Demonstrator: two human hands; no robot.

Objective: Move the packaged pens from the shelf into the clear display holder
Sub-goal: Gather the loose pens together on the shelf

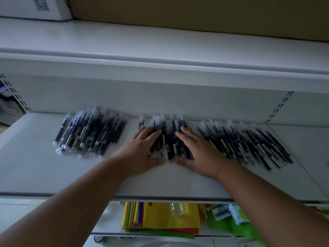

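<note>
Three heaps of dark pens in clear wrappers lie on the white shelf (160, 180): a left heap (90, 132), a middle heap (169, 139) and a right heap (249, 143). My left hand (142, 152) lies flat on the left side of the middle heap, fingers straight and spread. On that heap's right side my right hand (199, 152) rests the same way. Both thumbs point inward along the heap's near edge. The clear display holder is not in view. The picture is blurred by motion.
An upper white shelf (160, 50) overhangs, bearing a cardboard box (195, 15) and a white box (35, 8). Below the shelf's front edge lie coloured paper sheets (160, 218), a small clear bottle (176, 209) and green packets (229, 220).
</note>
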